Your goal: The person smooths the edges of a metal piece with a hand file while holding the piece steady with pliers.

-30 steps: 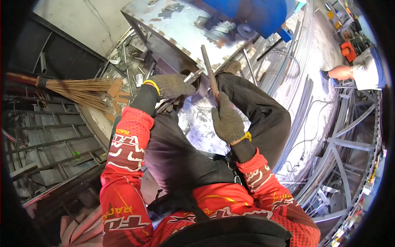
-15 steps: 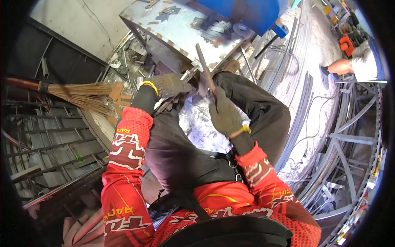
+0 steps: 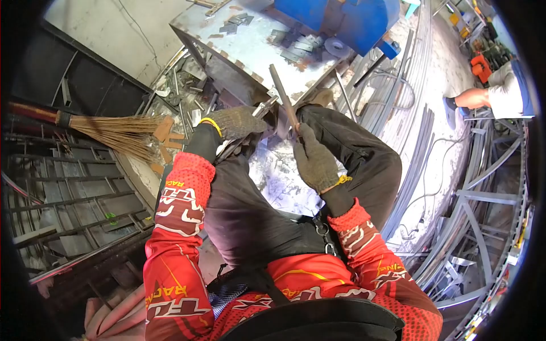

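My right hand (image 3: 316,162), in a dark knit glove with a yellow cuff edge, is closed around the lower end of a long narrow metal bar (image 3: 281,88). The bar tilts up and away, its far end over the edge of the metal workbench (image 3: 199,25). In a matching glove, my left hand (image 3: 236,123) is curled above my left knee, beside a thin metallic piece (image 3: 264,107) that sticks out past its fingertips. What the left fingers grip is mostly hidden. More metal pieces (image 3: 230,149) show under that hand.
Small metal plates (image 3: 293,48) and a disc (image 3: 336,47) lie on the workbench under a blue machine (image 3: 341,20). A broom (image 3: 114,133) lies at left, near metal scraps. Long steel bars (image 3: 406,176) run along the right floor. Another person's leg (image 3: 475,98) shows far right.
The view has shifted slightly. My right hand and the metal bar stay close together in nearly the same pose. My left hand has barely moved.
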Demonstrator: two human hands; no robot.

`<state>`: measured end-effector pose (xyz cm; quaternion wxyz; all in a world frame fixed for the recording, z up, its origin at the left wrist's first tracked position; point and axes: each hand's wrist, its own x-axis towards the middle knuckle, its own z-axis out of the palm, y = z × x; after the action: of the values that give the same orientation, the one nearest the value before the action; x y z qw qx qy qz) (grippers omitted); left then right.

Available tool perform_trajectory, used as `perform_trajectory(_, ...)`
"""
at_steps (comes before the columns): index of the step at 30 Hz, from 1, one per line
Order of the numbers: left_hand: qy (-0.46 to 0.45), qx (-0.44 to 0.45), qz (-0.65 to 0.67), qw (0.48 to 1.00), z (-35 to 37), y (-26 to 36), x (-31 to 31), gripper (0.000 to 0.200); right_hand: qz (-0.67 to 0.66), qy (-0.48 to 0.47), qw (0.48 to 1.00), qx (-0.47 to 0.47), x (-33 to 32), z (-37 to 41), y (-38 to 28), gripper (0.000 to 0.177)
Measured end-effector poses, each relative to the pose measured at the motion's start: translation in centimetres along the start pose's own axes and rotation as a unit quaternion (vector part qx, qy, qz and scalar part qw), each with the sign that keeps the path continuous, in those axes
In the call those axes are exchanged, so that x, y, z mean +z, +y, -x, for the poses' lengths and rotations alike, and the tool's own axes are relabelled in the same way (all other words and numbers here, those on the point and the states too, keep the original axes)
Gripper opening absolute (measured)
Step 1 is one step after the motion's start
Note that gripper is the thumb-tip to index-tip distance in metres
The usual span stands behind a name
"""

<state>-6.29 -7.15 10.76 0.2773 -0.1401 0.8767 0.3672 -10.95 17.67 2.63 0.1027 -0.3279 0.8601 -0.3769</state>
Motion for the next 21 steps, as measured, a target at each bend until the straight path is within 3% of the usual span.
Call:
perform_trajectory(2,-0.006,-0.006,-0.003,1.000,-0.4,-0.4,0.1,0.056,0.007,0.026,0.999,-0.030,1.3,-0.2,0.7,0.041)
perform_trajectory(7,-0.018,-0.011,-0.008,1.000,-0.2,0.1,-0.1,0.055,0.005,-0.012,1.000,0.012,1.3,-4.8,-1.1,0.035)
perform_trajectory(9,-0.028,-0.023,-0.031,0.999,-0.2,0.3,-0.3,0.048,-0.083,-0.037,0.994,0.054,1.7,-4.5,-0.9,0.041)
perform_trajectory(11,-0.019,-0.014,-0.025,0.999,-0.2,0.0,-0.3,0.050,-0.064,-0.022,0.997,0.049,2.4,-1.2,-1.2,0.043)
perform_trajectory(13,-0.015,-0.007,-0.017,1.000,-0.4,-0.3,-0.1,0.055,-0.027,0.059,0.998,0.002,3.2,1.2,-1.9,0.043)
perform_trajectory(17,-0.037,0.006,-0.016,0.999,-0.6,-0.3,0.2,0.056,-0.023,-0.026,0.996,0.076,1.8,-1.9,-2.5,0.041)
perform_trajectory(21,-0.019,-0.017,-0.018,1.000,-0.3,0.1,-0.1,0.051,-0.018,-0.007,0.999,0.028,1.6,-4.4,-2.2,0.041)
